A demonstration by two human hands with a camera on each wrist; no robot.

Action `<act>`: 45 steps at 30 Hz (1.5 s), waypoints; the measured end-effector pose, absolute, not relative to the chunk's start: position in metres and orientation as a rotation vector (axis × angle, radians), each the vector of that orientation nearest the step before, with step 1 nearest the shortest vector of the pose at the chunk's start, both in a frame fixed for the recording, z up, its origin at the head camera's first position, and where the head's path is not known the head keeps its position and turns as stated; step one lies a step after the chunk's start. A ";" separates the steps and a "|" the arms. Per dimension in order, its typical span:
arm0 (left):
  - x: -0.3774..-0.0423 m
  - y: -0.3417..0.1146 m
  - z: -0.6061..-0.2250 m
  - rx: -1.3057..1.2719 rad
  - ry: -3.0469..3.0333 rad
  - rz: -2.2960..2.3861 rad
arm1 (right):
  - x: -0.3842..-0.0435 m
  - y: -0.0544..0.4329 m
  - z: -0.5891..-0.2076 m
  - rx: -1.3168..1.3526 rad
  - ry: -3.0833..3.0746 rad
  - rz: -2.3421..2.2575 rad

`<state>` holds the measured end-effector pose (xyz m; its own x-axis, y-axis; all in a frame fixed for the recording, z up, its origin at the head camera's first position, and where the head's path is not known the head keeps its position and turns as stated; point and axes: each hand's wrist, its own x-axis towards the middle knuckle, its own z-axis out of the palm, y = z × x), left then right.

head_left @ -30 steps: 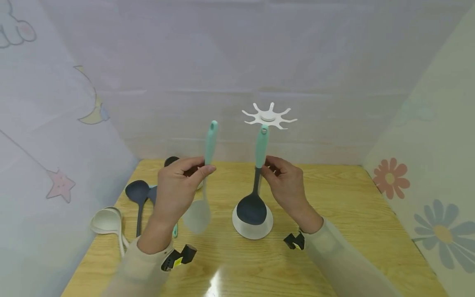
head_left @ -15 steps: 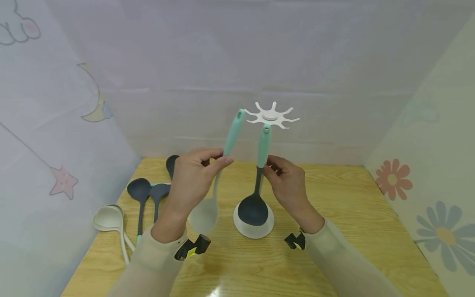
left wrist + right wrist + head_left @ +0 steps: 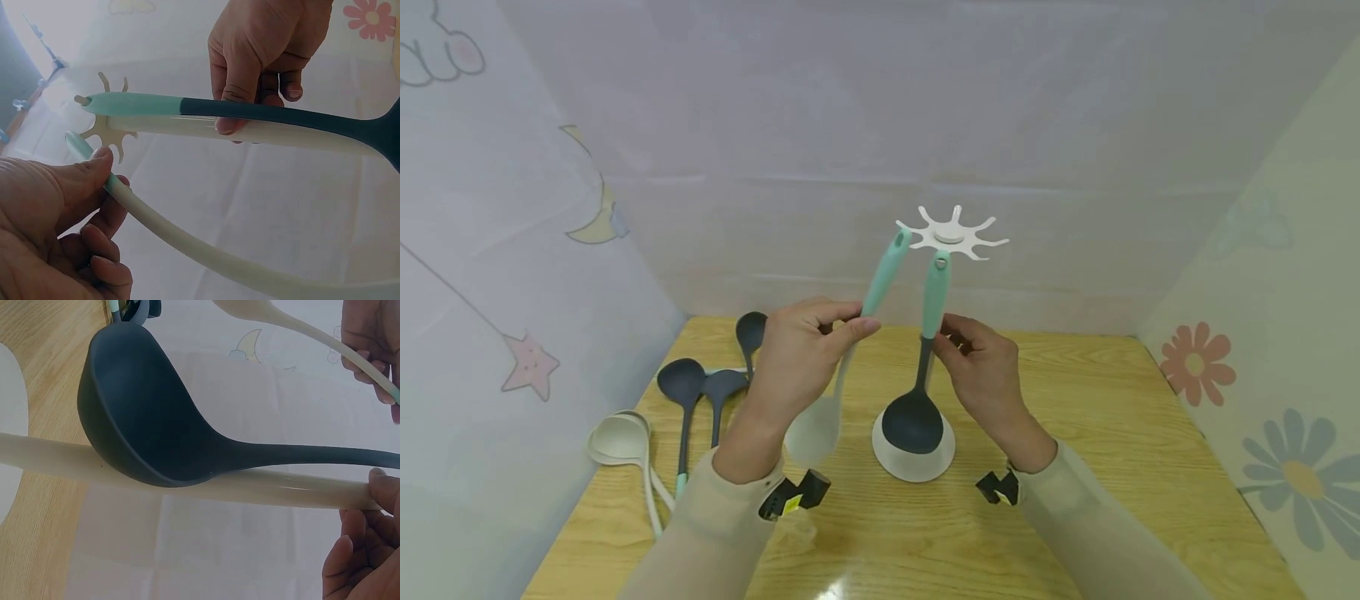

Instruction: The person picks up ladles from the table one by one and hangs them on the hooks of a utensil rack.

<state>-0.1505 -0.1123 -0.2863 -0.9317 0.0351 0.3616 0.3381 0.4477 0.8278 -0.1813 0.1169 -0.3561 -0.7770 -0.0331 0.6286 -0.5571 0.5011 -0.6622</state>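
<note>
My left hand (image 3: 801, 350) pinches a cream-white ladle (image 3: 812, 429) between thumb and fingers, low on its mint handle (image 3: 887, 271). The ladle is off the table and leans right, its handle tip overlapping an arm of the white utensil rack (image 3: 951, 236) in the head view. In the left wrist view that tip shows just under the rack's arms. My right hand (image 3: 985, 367) grips the rack's pole (image 3: 281, 132). A dark ladle (image 3: 912, 423) with a mint handle hangs from one arm, in front of the pole and over the round base (image 3: 917, 471).
At the left of the wooden table (image 3: 1075, 417) lie two dark ladles, a larger one (image 3: 681, 383) and one farther back (image 3: 751, 332), and a dark turner (image 3: 724, 385). Cream utensils (image 3: 619, 437) overlap at the left edge. Cloth walls (image 3: 850, 125) stand behind and at both sides.
My left hand has moved right with the cream-white ladle, bringing its handle tip up to the rack and tilting it more. My right hand keeps its hold on the pole.
</note>
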 end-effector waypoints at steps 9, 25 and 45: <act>-0.158 -0.111 -0.294 -0.363 -2.406 -1.512 | -0.181 0.117 -0.355 0.485 -2.208 1.240; -0.166 -0.106 -0.299 -0.356 -2.411 -1.592 | -0.159 0.127 -0.276 0.559 -1.750 1.284; -0.174 -0.098 -0.303 -0.454 -2.397 -1.611 | -0.164 0.115 -0.247 0.622 -1.826 1.049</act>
